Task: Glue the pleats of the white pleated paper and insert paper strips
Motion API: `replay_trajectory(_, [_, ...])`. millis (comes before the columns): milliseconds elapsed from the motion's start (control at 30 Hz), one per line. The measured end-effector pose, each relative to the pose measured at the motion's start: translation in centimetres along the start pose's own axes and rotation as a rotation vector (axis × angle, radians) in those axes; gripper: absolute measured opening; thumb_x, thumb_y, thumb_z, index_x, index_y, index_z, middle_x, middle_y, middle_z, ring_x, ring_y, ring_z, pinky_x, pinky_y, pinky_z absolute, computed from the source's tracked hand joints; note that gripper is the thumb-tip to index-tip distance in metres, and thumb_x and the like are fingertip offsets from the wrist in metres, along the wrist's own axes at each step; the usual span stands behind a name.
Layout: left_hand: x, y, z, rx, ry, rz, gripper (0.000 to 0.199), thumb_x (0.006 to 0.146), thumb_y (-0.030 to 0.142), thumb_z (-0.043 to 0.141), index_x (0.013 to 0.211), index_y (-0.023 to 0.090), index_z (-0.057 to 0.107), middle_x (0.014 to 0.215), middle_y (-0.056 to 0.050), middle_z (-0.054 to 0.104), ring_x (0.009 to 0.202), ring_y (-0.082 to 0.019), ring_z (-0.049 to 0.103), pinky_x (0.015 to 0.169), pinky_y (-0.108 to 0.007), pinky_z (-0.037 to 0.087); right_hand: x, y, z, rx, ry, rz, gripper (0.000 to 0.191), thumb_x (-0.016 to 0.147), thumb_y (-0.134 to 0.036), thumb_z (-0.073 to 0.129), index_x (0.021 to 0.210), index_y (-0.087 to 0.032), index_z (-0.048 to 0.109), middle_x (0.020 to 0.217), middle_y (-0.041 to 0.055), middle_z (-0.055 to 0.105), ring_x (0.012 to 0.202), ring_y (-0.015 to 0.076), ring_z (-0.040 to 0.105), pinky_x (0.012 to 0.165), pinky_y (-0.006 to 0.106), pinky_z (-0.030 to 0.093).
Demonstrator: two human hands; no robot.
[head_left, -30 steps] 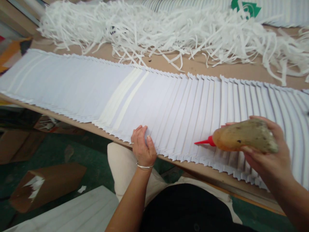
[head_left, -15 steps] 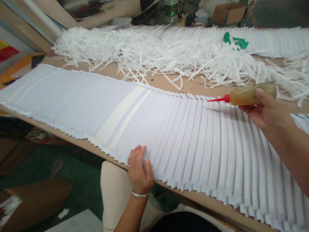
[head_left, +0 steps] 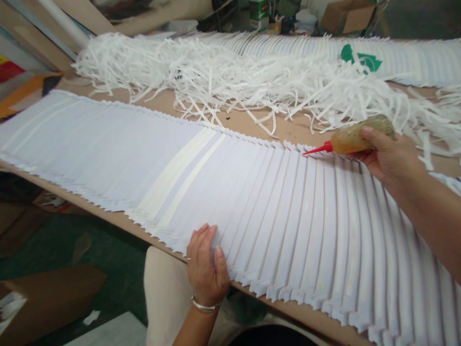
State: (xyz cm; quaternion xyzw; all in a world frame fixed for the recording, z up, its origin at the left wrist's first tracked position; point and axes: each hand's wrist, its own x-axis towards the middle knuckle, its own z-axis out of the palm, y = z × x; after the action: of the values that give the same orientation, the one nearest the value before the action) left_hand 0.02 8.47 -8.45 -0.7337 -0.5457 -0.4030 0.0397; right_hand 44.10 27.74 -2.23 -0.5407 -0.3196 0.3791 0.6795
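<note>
We have our right hand (head_left: 392, 156) wrapped around a bottle (head_left: 360, 136), with the thumb on its side. Its red tip (head_left: 317, 149) sticks out to the left of those fingers, by the far edge of the white sheets (head_left: 248, 192). We can't tell if the tip touches the paper. If we squeezed too hard, what is inside might come out in a blob and make sheets stick where they shouldn't. If the tip dipped too low, it could catch a sheet and bend it or pull it out of line.

Our left hand (head_left: 208, 264) grips nothing that we can see. Its fingers lie loosely bent on the near edge of the same sheets. If that hand pushed sideways, the sheets under it could slide and the neat steps would get messy. If it lifted, the sheets might shift, as they look thin and light.

Right of the left fingers, the sheets spread out like stairs. They hang a bit over the near side of the table (head_left: 248, 122). A bump from our knee or arm could knock those edges. Past the right fingers lies a big heap of white strips (head_left: 252, 77). A loose strip could snag on the bottle or our sleeve-free arm.
</note>
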Motion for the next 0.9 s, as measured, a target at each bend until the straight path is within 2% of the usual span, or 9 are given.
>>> replay_trajectory(167, [0.0,0.0,0.0,-0.012,-0.004,0.007,0.049,0.102,0.011,0.050,0.151,0.012,0.057,0.135,-0.020,0.069,0.139,-0.033,0.061,0.121,-0.058,0.046,-0.3,0.1,0.5,-0.029,0.024,0.014,0.043,0.061,-0.026,0.096,0.092,-0.020,0.067,0.102,0.0071,0.075,0.099,0.0262,0.072,0.064,0.034,0.067])
replay_trajectory(333, [0.0,0.1,0.1,-0.016,0.003,0.006,0.048,0.102,0.010,0.050,0.149,0.009,0.058,0.134,-0.021,0.069,0.139,-0.033,0.061,0.121,-0.057,0.046,-2.1,-0.3,0.2,-0.076,-0.074,-0.006,0.045,0.061,-0.034,0.098,0.095,-0.020,0.071,0.104,0.0074,0.077,0.097,0.0261,0.073,0.063,0.034,0.067])
replay_trajectory(467, [0.1,0.0,0.2,-0.006,0.010,0.017,0.046,0.102,0.010,0.050,0.148,0.009,0.058,0.133,-0.021,0.069,0.138,-0.032,0.062,0.121,-0.057,0.046,-4.5,-0.9,0.0,-0.101,-0.111,-0.020,0.044,0.065,-0.036,0.096,0.103,-0.026,0.074,0.104,0.0040,0.076,0.099,0.0276,0.074,0.068,0.041,0.070])
replay_trajectory(600, [0.1,0.0,0.3,-0.012,0.020,0.016,0.045,0.103,0.012,0.049,0.148,0.010,0.059,0.133,-0.020,0.070,0.138,-0.032,0.062,0.120,-0.057,0.046,-7.3,-1.4,-0.2,-0.132,-0.096,-0.004,0.036,0.067,-0.037,0.096,0.094,-0.030,0.074,0.097,0.0024,0.074,0.102,0.0305,0.074,0.074,0.047,0.070])
replay_trajectory(800, [0.1,0.1,0.5,-0.020,0.042,0.010,0.043,0.105,0.014,0.049,0.146,0.011,0.060,0.132,-0.021,0.070,0.137,-0.032,0.063,0.119,-0.058,0.047,-11.7,-1.2,-1.5,-0.155,-0.063,0.035,0.034,0.067,-0.041,0.096,0.095,-0.034,0.078,0.100,0.0023,0.074,0.093,0.0265,0.071,0.074,0.042,0.066])
replay_trajectory(900, [0.0,0.2,0.6,-0.018,0.043,0.001,0.042,0.106,0.016,0.048,0.146,0.012,0.060,0.133,-0.020,0.070,0.137,-0.032,0.063,0.118,-0.058,0.048,-14.2,-1.5,-2.1,-0.193,-0.020,0.043,0.033,0.065,-0.043,0.097,0.090,-0.035,0.077,0.091,0.0018,0.071,0.083,0.0248,0.068,0.068,0.040,0.063])
